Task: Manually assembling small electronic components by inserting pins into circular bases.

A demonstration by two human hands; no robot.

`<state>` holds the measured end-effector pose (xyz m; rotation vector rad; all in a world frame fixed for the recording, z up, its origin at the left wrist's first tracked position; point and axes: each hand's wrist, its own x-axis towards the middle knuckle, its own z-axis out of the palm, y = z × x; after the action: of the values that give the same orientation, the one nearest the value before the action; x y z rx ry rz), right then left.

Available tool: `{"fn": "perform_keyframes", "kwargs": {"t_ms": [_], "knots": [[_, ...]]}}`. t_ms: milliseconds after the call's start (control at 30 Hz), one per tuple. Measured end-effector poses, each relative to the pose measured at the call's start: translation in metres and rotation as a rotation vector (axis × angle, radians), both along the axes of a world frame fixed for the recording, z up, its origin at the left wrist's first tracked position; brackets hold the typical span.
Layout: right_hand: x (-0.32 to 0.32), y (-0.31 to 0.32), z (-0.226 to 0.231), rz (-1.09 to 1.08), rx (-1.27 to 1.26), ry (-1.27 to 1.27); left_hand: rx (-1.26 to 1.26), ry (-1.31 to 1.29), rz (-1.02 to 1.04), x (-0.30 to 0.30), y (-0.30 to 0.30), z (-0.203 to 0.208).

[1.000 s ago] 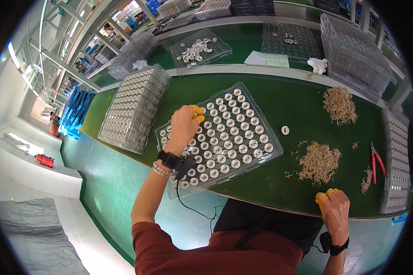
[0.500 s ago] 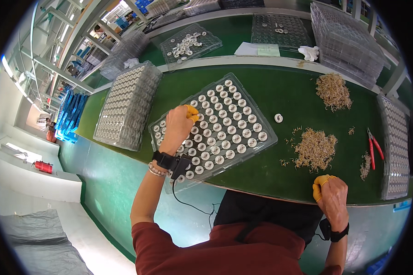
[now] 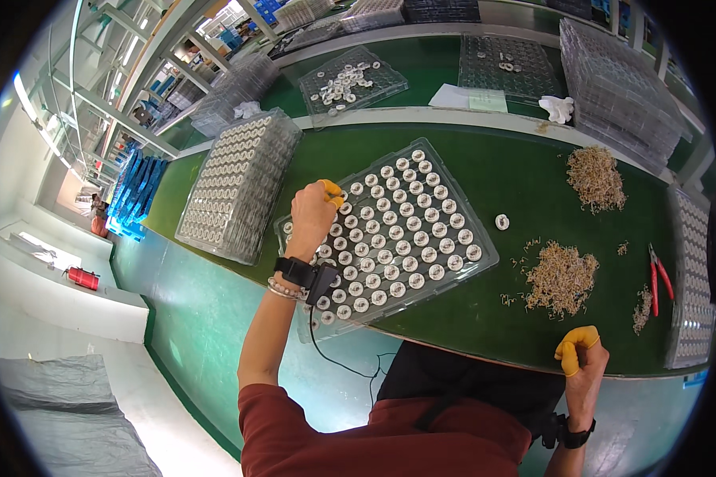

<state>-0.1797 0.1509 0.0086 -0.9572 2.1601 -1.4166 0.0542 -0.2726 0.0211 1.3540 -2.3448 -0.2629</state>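
A clear plastic tray lies aslant on the green bench, filled with rows of small white round parts with dark centres. My left hand, yellow covers on its fingertips, reaches over the tray's left side. Its thumb and finger are pinched together at one of the parts; whatever is between them is hidden. At the bench's front edge, my right hand is curled, its yellow-covered thumb and finger drawn together. I cannot make out what it holds. A single white round part lies right of the tray.
Two heaps of small bent wire pieces, one nearer and one farther, lie on the right. Red-handled pliers lie beyond them. Stacked filled trays stand left. Behind are a tray with loose parts and stacked clear trays.
The view has shifted, so the bench appears farther right and lower. My right hand has turned, showing its covered thumb and finger more. My left hand stays over the tray's left side.
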Motion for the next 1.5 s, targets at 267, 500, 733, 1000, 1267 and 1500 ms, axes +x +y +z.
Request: {"fn": "perform_keyframes", "kwargs": {"t_ms": [267, 500, 733, 1000, 1267, 1500], "knots": [[0.009, -0.004, -0.006, -0.045, -0.165, -0.234, -0.059, -0.028, -0.008, 0.002, -0.009, -0.002], [0.017, 0.000, -0.006, -0.062, -0.211, -0.172, -0.075, -0.065, 0.012, -0.009, -0.013, 0.002], [0.021, 0.003, -0.011, -0.065, -0.331, -0.260, 0.039, 0.373, -0.017, 0.010, 0.019, 0.021], [0.033, -0.026, 0.004, 0.098, -0.489, -0.357, 0.773, 0.686, -0.338, -0.034, 0.192, 0.022], [0.037, -0.042, -0.006, 0.027, -0.526, -0.249, 1.173, 0.880, -0.520, -0.071, 0.261, -0.001], [0.041, -0.037, -0.016, 0.016, -0.474, -0.204, 1.327, 0.928, -0.508, -0.073, 0.276, -0.015]]}}
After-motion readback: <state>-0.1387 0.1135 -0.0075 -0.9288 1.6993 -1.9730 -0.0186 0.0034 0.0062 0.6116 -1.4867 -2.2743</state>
